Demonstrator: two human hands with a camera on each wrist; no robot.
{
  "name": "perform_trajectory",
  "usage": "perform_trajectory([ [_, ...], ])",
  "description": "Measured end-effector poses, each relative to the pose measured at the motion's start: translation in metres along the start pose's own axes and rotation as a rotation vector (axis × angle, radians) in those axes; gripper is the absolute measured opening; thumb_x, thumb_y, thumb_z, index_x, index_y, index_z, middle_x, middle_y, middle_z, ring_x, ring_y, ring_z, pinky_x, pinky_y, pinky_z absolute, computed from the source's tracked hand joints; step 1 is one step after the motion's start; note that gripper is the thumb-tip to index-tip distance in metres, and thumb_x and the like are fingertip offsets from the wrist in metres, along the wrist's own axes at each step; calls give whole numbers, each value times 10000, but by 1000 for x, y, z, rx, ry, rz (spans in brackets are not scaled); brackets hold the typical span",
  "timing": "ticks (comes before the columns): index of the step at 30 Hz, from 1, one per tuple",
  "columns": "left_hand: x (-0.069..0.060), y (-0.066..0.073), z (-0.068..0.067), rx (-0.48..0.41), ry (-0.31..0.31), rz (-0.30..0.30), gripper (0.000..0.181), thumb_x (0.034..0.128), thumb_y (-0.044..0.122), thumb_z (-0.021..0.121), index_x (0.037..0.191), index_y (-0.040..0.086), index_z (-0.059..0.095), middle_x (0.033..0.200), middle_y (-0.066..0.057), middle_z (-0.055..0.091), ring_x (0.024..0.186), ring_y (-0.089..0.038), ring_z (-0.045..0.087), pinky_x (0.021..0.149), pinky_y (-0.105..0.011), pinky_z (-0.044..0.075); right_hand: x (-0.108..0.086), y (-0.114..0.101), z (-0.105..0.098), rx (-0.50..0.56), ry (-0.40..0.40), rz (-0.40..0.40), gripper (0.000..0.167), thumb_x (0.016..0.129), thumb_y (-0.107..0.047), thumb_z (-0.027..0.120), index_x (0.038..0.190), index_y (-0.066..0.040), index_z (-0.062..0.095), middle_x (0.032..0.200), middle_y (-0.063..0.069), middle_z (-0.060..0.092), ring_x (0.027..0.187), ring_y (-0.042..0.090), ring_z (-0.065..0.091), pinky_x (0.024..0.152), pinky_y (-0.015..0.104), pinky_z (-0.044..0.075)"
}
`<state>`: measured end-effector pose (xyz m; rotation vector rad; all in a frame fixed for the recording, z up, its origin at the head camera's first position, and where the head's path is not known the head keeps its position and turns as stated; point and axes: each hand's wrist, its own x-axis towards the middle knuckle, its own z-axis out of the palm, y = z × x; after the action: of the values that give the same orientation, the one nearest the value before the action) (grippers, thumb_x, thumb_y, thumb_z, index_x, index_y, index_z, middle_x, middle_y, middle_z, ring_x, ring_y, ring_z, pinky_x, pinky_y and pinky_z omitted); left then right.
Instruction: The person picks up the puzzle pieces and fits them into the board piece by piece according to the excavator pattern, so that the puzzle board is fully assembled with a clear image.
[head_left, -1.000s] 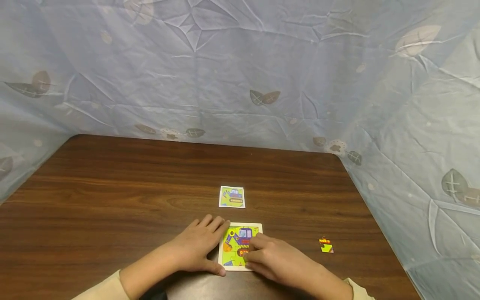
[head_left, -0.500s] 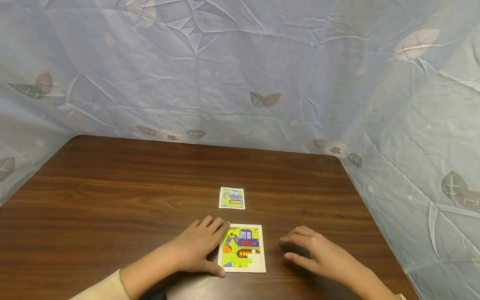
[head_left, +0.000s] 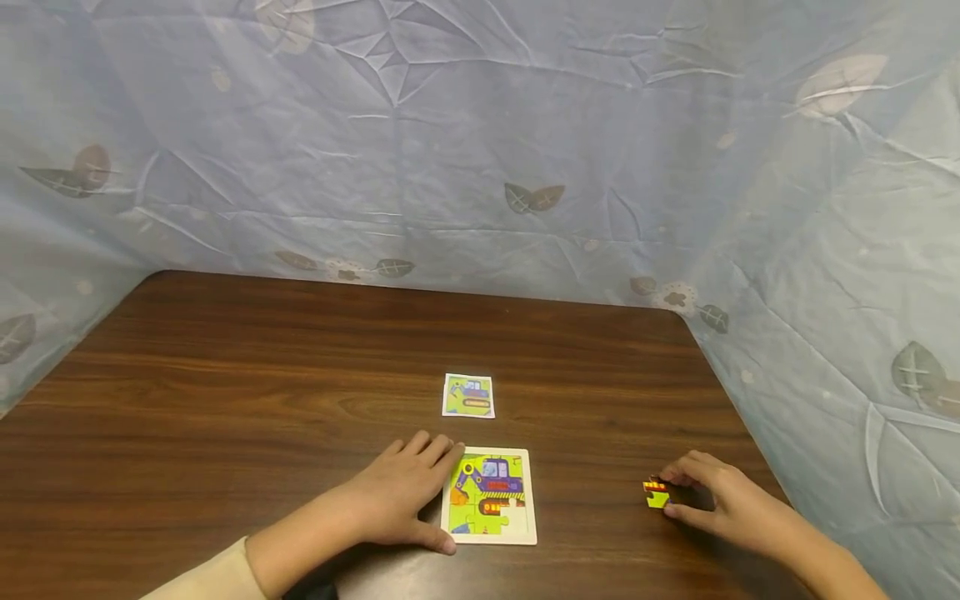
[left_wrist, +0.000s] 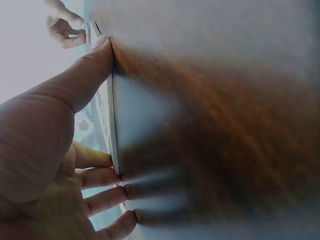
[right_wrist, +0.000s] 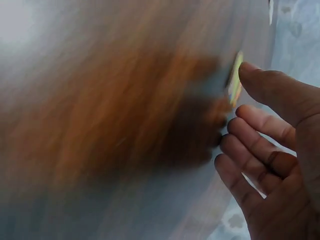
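My left hand (head_left: 405, 492) lies along the left edge of a square puzzle board (head_left: 532, 500), fingertips at its upper corner and thumb near its lower one. In the left wrist view, those fingers (left_wrist: 102, 197) rest at the board's side. The board shows a purple digger on green, with a pale bare gap at its lower right. To the right, a loose jigsaw piece (head_left: 657, 500), green with red and yellow, lies on the table. My right hand (head_left: 723, 500) is beside it, thumb and index fingertips at its right corners. In the right wrist view, the thumb (right_wrist: 255, 77) overlaps the piece (right_wrist: 236, 80); a firm grip is not visible.
A small picture card (head_left: 468, 396) with the same digger lies beyond the board on the dark wooden table (head_left: 300, 375). Pale blue-grey cloth (head_left: 450, 125) with leaf prints hangs along the table's back and sides.
My right hand has left the board's lower right area and moved right to the loose piece. The board's gap is now uncovered. My left hand has stayed at the board.
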<state>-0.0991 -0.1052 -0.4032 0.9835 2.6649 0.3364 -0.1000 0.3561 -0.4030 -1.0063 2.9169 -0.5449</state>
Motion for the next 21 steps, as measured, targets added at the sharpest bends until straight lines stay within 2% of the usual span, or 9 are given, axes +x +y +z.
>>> perform_trajectory([
  [6, 1, 1, 2, 7, 4, 0, 1142, 786, 755, 746, 1605, 50, 377, 1559, -117, 482, 1353, -279, 469, 1119, -582, 471, -6, 7, 1, -21, 23, -18, 321, 836, -260, 882, 1088, -200, 692, 1040, -139, 646, 916, -19, 594, 741, 229, 558],
  [21, 1, 1, 1, -2, -2, -4, 1137, 790, 743, 753, 1607, 49, 374, 1569, -127, 476, 1369, -294, 466, 1132, -607, 457, -2, 2, 4, -73, 19, -34, 283, 839, -235, 879, 1017, -259, 660, 1000, -183, 595, 886, -41, 550, 715, 229, 540],
])
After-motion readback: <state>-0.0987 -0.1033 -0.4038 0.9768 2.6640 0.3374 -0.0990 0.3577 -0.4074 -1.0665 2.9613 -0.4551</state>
